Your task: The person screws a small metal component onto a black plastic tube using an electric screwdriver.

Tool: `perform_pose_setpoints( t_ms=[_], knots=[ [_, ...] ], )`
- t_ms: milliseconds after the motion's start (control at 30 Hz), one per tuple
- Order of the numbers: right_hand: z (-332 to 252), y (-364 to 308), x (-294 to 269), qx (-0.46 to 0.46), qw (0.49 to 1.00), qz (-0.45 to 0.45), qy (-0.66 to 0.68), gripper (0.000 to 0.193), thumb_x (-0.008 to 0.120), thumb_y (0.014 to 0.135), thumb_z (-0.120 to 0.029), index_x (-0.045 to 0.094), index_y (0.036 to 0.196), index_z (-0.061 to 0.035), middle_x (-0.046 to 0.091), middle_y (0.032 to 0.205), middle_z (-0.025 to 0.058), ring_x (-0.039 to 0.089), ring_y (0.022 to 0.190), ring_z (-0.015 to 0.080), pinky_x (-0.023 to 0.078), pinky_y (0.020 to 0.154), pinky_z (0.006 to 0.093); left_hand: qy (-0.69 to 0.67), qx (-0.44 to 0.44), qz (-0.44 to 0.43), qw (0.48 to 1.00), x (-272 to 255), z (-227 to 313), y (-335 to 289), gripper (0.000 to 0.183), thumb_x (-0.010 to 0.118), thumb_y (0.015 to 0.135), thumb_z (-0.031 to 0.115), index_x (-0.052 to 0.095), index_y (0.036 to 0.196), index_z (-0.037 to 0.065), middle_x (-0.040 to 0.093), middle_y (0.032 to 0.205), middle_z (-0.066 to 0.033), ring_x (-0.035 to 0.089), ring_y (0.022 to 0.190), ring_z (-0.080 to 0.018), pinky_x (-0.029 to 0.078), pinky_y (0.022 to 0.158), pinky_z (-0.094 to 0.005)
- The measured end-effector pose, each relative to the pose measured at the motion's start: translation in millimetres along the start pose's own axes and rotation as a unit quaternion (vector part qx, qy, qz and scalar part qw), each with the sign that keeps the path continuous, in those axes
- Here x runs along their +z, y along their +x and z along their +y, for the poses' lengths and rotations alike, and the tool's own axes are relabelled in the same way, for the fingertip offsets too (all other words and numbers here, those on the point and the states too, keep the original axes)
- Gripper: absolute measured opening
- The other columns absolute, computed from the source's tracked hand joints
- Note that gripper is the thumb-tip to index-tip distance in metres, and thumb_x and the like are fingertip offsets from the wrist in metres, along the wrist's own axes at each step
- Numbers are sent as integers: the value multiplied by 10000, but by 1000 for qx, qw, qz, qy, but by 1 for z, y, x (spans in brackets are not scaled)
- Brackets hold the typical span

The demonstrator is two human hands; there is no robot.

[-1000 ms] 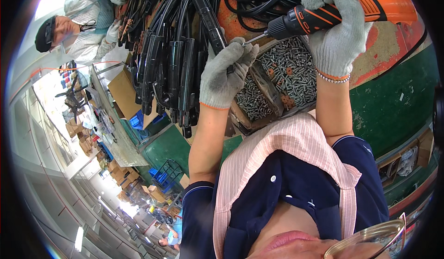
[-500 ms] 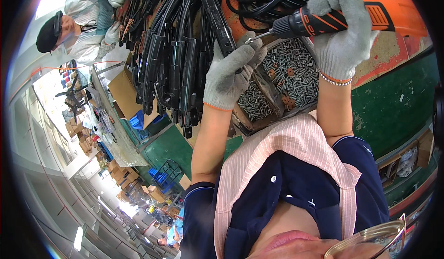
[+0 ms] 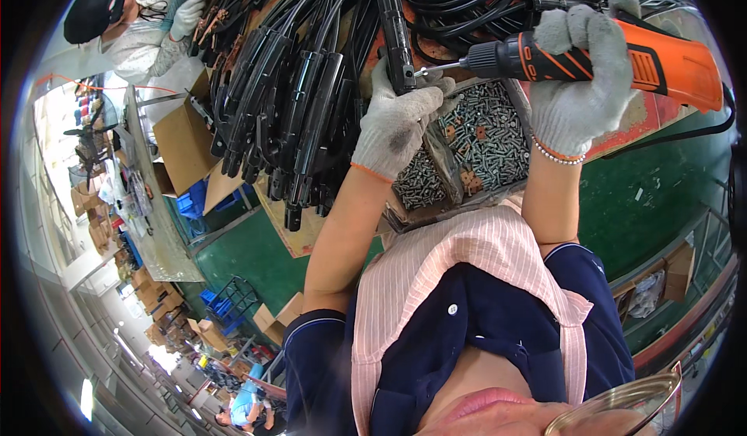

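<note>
My left hand [image 3: 395,121], in a grey-white knitted glove, grips the lower end of a black cylindrical handle [image 3: 395,35] with a cable behind it. In my gloved right hand [image 3: 583,78] is an orange and black electric screwdriver [image 3: 646,61], its body lying level. Its thin bit [image 3: 440,68] points left and meets the side of the handle near the lower end. Whether a screw sits at the tip is too small to tell. Just below both hands stands a divided box [image 3: 517,159] holding many small screws [image 3: 486,128] and a few copper-coloured pieces [image 3: 471,181].
Many similar black handles [image 3: 303,124] with cables hang over the table edge to my left. Coiled black cables [image 3: 467,8] lie at the back. A gloved co-worker [image 3: 152,31] is at the far left. Cardboard boxes [image 3: 187,144] stand beyond, over a green floor [image 3: 249,253].
The screwdriver's bit has come against the handle's side, where it was by my left fingers before. The handle stands more upright, and the whole view has shifted slightly.
</note>
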State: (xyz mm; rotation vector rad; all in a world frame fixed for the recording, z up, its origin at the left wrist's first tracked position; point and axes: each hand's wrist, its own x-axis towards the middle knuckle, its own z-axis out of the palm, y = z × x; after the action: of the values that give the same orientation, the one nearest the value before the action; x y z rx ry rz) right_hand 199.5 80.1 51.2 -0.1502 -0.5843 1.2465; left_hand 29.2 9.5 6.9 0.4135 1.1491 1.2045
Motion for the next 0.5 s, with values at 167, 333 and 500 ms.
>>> perform_pose_setpoints(
  t_ms=[167, 333, 500],
  knots=[
    [13, -2, 8, -16, 997, 48, -52, 355, 567, 843, 71, 490, 1174, -33, 518, 708, 87, 476, 569, 173, 475, 559, 321, 8, -12, 15, 1000, 9, 4, 0, 785, 580, 803, -124, 178, 1456, 46, 575, 1175, -193, 640, 1060, -330, 553, 934, -500],
    [22, -4, 12, -28, 993, 48, -103, 371, 565, 842, 85, 488, 1194, -5, 561, 715, 98, 511, 566, 184, 479, 560, 329, 42, -34, 49, 997, 13, 9, -1, 816, 557, 805, -148, 134, 1474, 52, 567, 1182, -189, 648, 1053, -316, 566, 930, -459],
    [26, 0, 21, -37, 991, 14, -126, 375, 591, 836, 68, 498, 1195, 7, 584, 734, 108, 536, 580, 188, 494, 571, 338, 115, -47, 40, 991, 7, 5, 4, 817, 567, 818, -161, 133, 1475, 57, 577, 1173, -177, 658, 1037, -267, 594, 901, -394]
  ],
)
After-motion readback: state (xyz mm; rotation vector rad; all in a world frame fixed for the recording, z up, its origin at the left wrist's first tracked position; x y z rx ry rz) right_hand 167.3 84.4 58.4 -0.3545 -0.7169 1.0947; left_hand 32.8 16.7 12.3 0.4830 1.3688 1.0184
